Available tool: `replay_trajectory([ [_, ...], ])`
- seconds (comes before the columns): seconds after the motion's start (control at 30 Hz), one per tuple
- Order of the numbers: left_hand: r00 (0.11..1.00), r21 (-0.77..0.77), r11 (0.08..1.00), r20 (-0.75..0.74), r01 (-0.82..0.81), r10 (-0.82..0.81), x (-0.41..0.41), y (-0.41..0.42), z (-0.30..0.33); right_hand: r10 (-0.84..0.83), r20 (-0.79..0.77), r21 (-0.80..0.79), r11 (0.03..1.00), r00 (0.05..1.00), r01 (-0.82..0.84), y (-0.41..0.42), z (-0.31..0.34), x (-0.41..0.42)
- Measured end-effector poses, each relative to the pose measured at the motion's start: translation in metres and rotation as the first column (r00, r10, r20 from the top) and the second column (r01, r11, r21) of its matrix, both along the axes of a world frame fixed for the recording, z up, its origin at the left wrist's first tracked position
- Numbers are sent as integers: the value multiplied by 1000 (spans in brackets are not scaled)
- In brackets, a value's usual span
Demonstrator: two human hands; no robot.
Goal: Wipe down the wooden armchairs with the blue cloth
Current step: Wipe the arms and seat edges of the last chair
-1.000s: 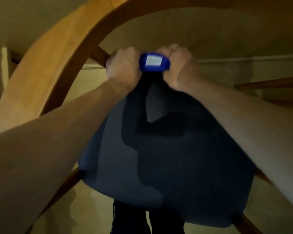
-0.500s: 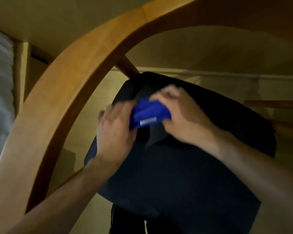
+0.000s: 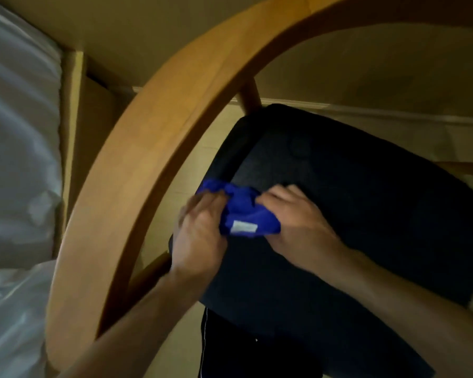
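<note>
The wooden armchair's curved backrest rail (image 3: 159,148) arcs across the frame from lower left to upper right. Its dark seat cushion (image 3: 366,214) fills the middle and right. A bunched blue cloth (image 3: 246,214) with a white label lies over the cushion near its left edge. My left hand (image 3: 200,236) grips the cloth's left side and my right hand (image 3: 295,219) grips its right side. Both hands sit inside the rail's curve, above the cushion.
White bedding (image 3: 17,165) lies at the left, beside a wooden bed post (image 3: 73,110). A chair spindle (image 3: 250,95) rises behind the cushion. My dark trouser legs (image 3: 243,350) show below the seat. The floor around the chair is tan.
My hands have come down with the cloth from the spindle under the rail to the cushion's left part. The cloth has loosened from a tight fold into a bunch.
</note>
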State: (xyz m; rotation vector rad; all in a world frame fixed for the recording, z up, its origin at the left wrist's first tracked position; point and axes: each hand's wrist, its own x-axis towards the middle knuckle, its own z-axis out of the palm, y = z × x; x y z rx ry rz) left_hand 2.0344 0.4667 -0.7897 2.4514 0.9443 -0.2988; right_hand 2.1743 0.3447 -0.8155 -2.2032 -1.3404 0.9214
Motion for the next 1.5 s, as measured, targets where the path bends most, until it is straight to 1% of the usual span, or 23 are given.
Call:
replay_trajectory([
  [0.07, 987, -20, 1000, -158, 25, -27, -11, -15, 6, 54, -57, -61, 997, 997, -57, -7, 5, 0],
  [0.13, 982, -55, 998, -188, 20, -30, -7, -9, 6, 68, -52, -77, 994, 996, -72, 0, 9, 17],
  [0.2, 996, -21, 999, -80, -35, 34, 12, 5, 7, 22, -17, -15, 1000, 1000, -22, 17, 13, 42],
  [0.27, 985, 59, 986, 81, -158, 153, 49, 22, 5, -95, 42, 82, 992, 995, 91, 40, 17, 70],
  [0.3, 972, 74, 974, 123, -213, 203, 73, 31, 2, -154, 98, 117, 983, 983, 142, 49, 17, 84],
  [0.33, 968, 88, 969, 120, -232, 220, 96, 40, -2, -197, 158, 130, 975, 968, 178, 57, 15, 97],
  [0.4, 988, 145, 977, 18, -157, 156, 127, 55, -14, -230, 218, 90, 972, 948, 215, 68, 8, 109],
  [0.47, 994, 126, 989, -65, -76, 85, 129, 59, -27, -229, 200, 39, 973, 953, 226, 69, 0, 100],
  [0.5, 995, 108, 992, -77, -57, 65, 120, 56, -30, -238, 193, 42, 971, 952, 234, 65, -2, 91],
  [0.57, 998, 134, 990, -35, -41, 46, 95, 45, -28, -234, 200, 69, 972, 951, 224, 53, -3, 70],
  [0.63, 999, 139, 989, 0, -52, 52, 68, 29, -18, -178, 180, 45, 984, 967, 173, 32, 0, 44],
  [0.77, 987, 84, 994, -150, 70, -57, 12, -19, 0, -89, 98, -104, 990, 991, 99, -23, 14, -11],
  [0.87, 954, 60, 982, -254, 182, -161, 4, -42, 6, -101, 14, -118, 988, 995, 102, -57, 24, -15],
  [0.9, 952, 65, 975, -238, 214, -193, 12, -44, 10, -140, -20, -120, 983, 990, 137, -64, 27, -8],
  [0.97, 953, 110, 951, -128, 288, -274, 46, -46, 15, -266, -24, -73, 962, 964, 264, -79, 34, 20],
  [1.03, 915, 163, 902, -14, 399, -403, 97, -47, 18, -411, 62, 1, 911, 910, 412, -99, 41, 58],
  [1.13, 769, 100, 777, 111, 622, -630, 192, -60, 14, -567, 214, 50, 819, 795, 571, -140, 51, 117],
  [1.2, 685, 51, 698, 153, 714, -712, 243, -82, 14, -642, 260, 82, 759, 721, 646, -169, 52, 139],
  [1.27, 629, 60, 640, 136, 766, -765, 269, -113, 10, -732, 265, 43, 660, 628, 750, -193, 41, 139],
  [1.33, 577, 88, 579, 45, 811, -815, 259, -147, 1, -798, 246, -71, 551, 550, 832, -209, 23, 116],
  [1.37, 543, 113, 540, -1, 834, -840, 242, -161, -4, -810, 248, -98, 524, 531, 846, -214, 17, 99],
  [1.43, 493, 125, 488, -14, 864, -870, 195, -176, -11, -820, 237, -89, 516, 521, 852, -225, 13, 59],
  [1.5, 464, 31, 464, 11, 885, -886, 148, -183, -12, -814, 205, -87, 538, 544, 838, -237, 16, 18],
])
